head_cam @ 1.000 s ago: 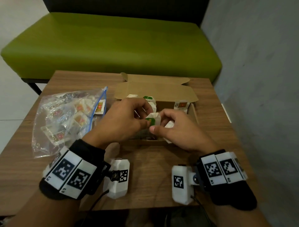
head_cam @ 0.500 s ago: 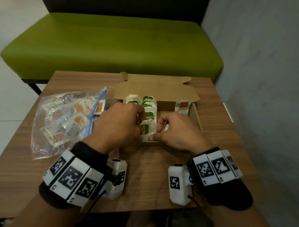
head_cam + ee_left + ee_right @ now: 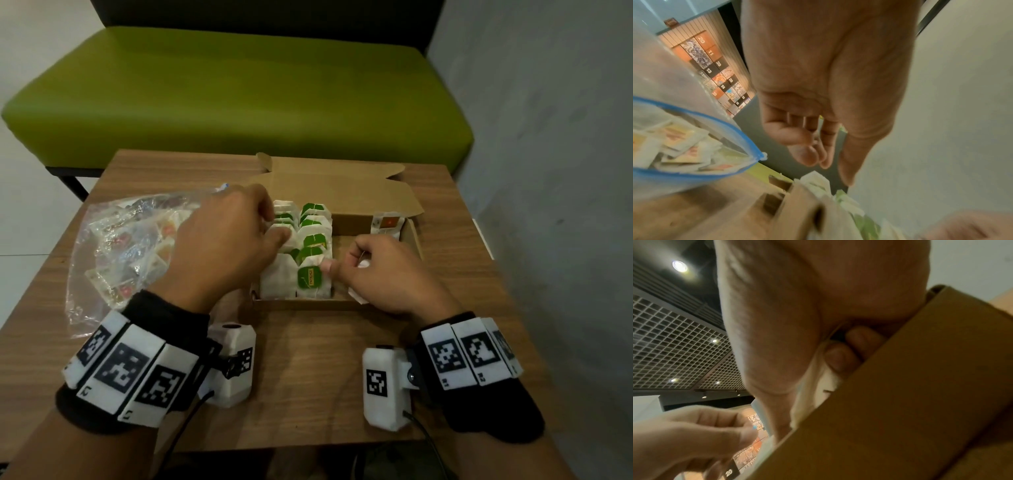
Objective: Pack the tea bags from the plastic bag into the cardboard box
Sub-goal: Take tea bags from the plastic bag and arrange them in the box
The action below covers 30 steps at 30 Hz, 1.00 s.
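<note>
The open cardboard box (image 3: 308,304) sits mid-table with two rows of green-tagged tea bags (image 3: 313,240) standing in its left half. My left hand (image 3: 277,224) hovers over the left row, fingers loosely curled and holding nothing; its thumb touches the bags. My right hand (image 3: 342,263) is inside the box's right half, fingers curled round a white tea bag (image 3: 356,294), thumb against the front green-tagged bag (image 3: 310,279). The clear plastic bag (image 3: 130,240) of red-tagged tea bags lies to the left. In the right wrist view my fingers (image 3: 838,360) press the white tea bag (image 3: 807,386) behind the box wall (image 3: 900,402).
A red-tagged tea bag (image 3: 387,224) leans at the box's far right corner. The box lid (image 3: 335,192) lies open toward the green bench (image 3: 239,96). A grey wall (image 3: 548,171) runs close along the table's (image 3: 308,377) right edge.
The green-tagged bag both hands held now stands at the front of the right row. My left hand has let go and drawn back left over the left row. My right hand shifted right.
</note>
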Motion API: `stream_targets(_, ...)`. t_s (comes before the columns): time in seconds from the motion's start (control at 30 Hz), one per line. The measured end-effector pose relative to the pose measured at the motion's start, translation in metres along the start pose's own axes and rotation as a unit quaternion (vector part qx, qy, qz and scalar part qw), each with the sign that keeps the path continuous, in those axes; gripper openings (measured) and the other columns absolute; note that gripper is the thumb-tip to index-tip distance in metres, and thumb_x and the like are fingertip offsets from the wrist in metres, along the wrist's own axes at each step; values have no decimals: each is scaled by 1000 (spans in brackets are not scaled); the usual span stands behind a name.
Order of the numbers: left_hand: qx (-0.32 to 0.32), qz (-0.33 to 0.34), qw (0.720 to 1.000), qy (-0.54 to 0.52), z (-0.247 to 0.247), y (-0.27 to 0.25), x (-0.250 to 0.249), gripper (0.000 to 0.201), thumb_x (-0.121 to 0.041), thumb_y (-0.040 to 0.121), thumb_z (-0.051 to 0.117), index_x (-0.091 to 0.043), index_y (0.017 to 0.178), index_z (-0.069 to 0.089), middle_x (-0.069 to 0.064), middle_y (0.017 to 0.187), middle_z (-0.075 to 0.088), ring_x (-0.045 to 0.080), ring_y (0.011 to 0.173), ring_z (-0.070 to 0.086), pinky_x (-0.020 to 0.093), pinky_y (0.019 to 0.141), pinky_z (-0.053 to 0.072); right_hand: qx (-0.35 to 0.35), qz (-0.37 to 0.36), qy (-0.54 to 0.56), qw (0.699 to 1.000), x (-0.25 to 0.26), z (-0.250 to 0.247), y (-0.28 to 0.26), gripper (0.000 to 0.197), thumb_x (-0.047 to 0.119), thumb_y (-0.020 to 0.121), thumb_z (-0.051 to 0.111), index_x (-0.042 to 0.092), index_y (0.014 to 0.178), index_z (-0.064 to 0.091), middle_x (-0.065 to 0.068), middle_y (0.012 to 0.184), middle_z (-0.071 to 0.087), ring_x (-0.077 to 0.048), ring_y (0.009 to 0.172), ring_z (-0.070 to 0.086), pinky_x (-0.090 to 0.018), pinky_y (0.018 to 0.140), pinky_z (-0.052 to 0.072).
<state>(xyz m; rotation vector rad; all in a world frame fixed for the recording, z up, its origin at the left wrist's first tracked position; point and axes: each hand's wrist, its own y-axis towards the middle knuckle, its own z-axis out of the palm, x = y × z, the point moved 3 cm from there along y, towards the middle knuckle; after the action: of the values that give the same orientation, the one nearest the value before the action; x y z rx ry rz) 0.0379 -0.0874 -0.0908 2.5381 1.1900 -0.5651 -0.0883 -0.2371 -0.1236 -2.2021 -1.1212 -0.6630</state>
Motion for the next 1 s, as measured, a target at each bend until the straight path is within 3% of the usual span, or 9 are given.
stream_targets(0.1, 67, -76, 994, 27, 0, 3, 18, 26, -41, 87, 69, -20, 93, 56, 1, 89, 65, 22, 84, 61, 33, 68, 46, -49, 1, 66, 997, 0, -4, 2, 31, 56, 96, 56, 26, 91, 64, 10, 87, 64, -6, 84, 58, -30, 66, 41)
stream_targets(0.2, 131, -98, 986, 17, 7, 1, 23, 17, -36, 89, 65, -19, 87, 61, 3, 79, 71, 20, 77, 65, 30, 67, 50, -45, 34, 158, 986, 1, -6, 5, 24, 32, 106, 40, 30, 105, 64, 13, 97, 60, -4, 88, 55, -29, 70, 43)
stream_targets(0.3, 125, -101, 987, 1, 8, 2, 20, 10, -28, 91, 62, -19, 86, 63, 0, 64, 71, 9, 61, 66, 26, 61, 52, -45, 58, 240, 968, 1, -9, 4, 32, 12, 100, 38, 30, 107, 63, 3, 101, 63, -15, 88, 59, -33, 67, 44)
stream_targets(0.47, 86, -89, 992, 3, 9, 13, 22, 15, -23, 89, 64, -11, 81, 65, 10, 73, 71, 28, 74, 68, 41, 76, 58, -78, 39, 298, 950, -2, -8, 8, 48, -6, 89, 46, 30, 118, 61, 3, 109, 64, -12, 86, 62, -31, 65, 51)
stream_targets(0.57, 74, -79, 994, 21, 7, 22, 23, 16, -23, 88, 65, -10, 79, 66, 12, 77, 70, 28, 73, 65, 36, 68, 54, -113, 17, 311, 943, -4, -5, 12, 51, -6, 87, 60, 34, 120, 58, 0, 123, 63, -18, 101, 67, -41, 85, 61)
stream_targets(0.63, 72, -77, 994, 23, 8, 30, 25, 16, -23, 87, 66, -11, 76, 66, 10, 75, 69, 27, 71, 65, 34, 66, 53, -129, 11, 326, 936, -5, -4, 15, 53, -3, 86, 70, 34, 121, 55, -2, 122, 64, -20, 106, 68, -43, 90, 60)
stream_targets(0.73, 71, -80, 994, 24, 10, 36, 28, 21, -31, 89, 66, -12, 79, 67, 10, 77, 71, 28, 72, 67, 42, 73, 58, -155, 3, 365, 918, -4, -3, 18, 52, 0, 83, 77, 28, 121, 55, -6, 113, 69, -21, 102, 71, -40, 86, 61)
stream_targets(0.9, -75, -15, 997, -11, -5, 24, 8, 35, -54, 93, 55, -20, 88, 63, -6, 78, 63, 14, 73, 60, 30, 59, 42, -123, -57, 435, 890, 11, -2, 14, 34, -2, 84, 76, 17, 109, 61, -4, 93, 72, -11, 76, 72, -21, 64, 56)
stream_targets(1.0, 35, -1, 990, -137, -3, 12, -6, 40, -57, 92, 53, -21, 87, 69, -5, 79, 71, 11, 71, 66, 32, 62, 51, -83, -84, 507, 854, 22, 0, 9, 22, 1, 88, 73, 11, 106, 64, -4, 92, 74, -12, 77, 72, -20, 65, 58)
